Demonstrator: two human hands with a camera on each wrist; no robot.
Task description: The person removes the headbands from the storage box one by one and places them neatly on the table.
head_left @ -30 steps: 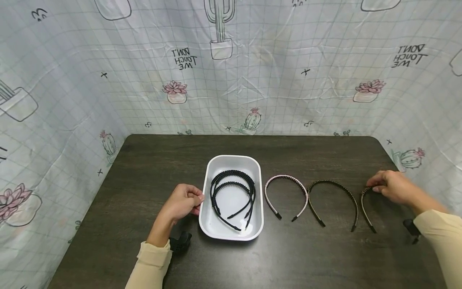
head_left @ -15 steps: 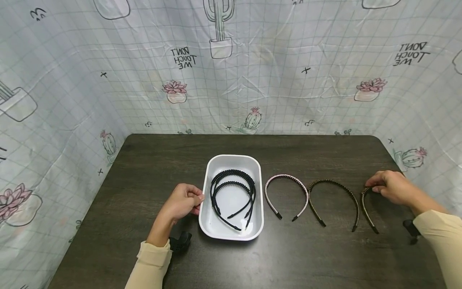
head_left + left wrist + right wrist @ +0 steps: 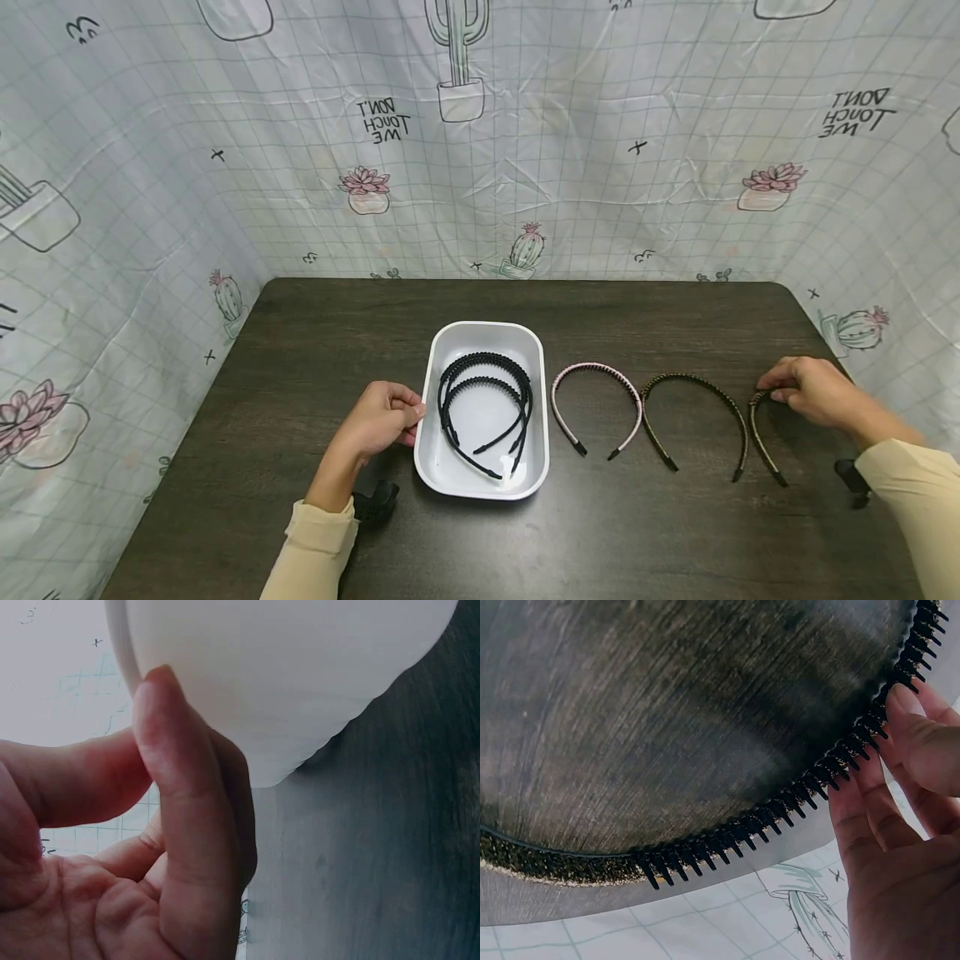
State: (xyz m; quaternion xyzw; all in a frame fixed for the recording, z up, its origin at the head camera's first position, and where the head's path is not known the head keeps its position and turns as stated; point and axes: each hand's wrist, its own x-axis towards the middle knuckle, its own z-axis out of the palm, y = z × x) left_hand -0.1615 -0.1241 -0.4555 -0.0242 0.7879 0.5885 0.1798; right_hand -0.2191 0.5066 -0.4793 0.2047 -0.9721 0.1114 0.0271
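In the head view my left hand (image 3: 381, 419) pinches the left rim of a white plastic tray (image 3: 480, 490). The left wrist view shows thumb and finger at the tray's wall (image 3: 247, 667). Several black toothed headbands (image 3: 483, 358) lie in the tray, overlapping one another. At the far right, my right hand (image 3: 813, 392) pinches the top of a black-and-gold headband (image 3: 762, 446), covering its right side in the head view. Up close in the right wrist view, that headband (image 3: 562, 866) shows black comb teeth along its arch, with thumb and fingers (image 3: 859, 825) on the toothed part.
Between tray and right hand lie a pink headband (image 3: 596, 367) and another black-and-gold headband (image 3: 693, 379), side by side with ends toward me. All stand on a dark wooden table (image 3: 337, 325). A curtain (image 3: 570, 167) printed with cacti hangs behind and beside it.
The free end of the headband at my right hand has swung slightly to the right. My left hand and the tray have kept their places.
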